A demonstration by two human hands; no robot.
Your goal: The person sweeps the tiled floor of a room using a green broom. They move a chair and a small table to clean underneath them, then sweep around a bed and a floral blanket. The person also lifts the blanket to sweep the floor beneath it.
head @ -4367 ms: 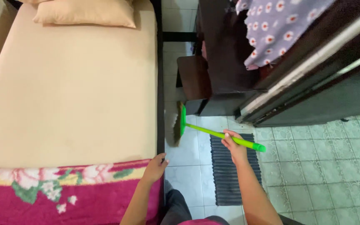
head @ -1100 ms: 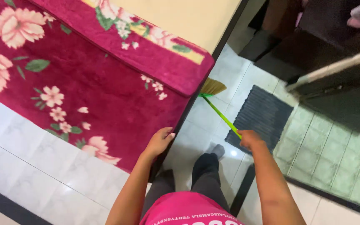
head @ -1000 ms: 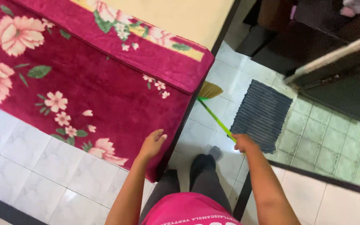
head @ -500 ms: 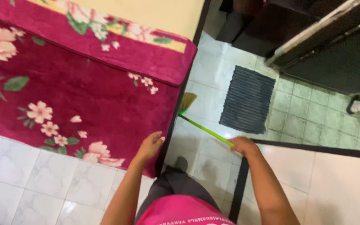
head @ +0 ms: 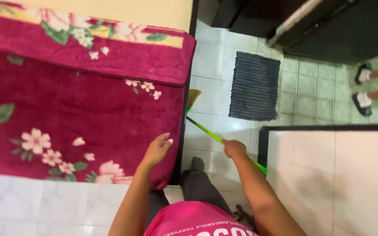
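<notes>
- right hand wrapped round the green broom handle, approx mid-shaft
- left hand loose, fingers part curled, resting on the red blanket near the bed edge
- broom slants across the floor, bristles up vs the bed side
- dark mat just right of it
- another person's feet in sandals at far right, well apart

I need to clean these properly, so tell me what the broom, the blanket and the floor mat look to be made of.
Broom: smooth bright green handle, probably plastic; tan bristles look like straw or fibre.
Blanket: thick plush fabric, matte and fuzzy, with a printed flower pattern on crimson.
Floor mat: dark grey, ribbed in rows; woven textile or rubber, hard to tell.
The right hand grips the handle.
</notes>
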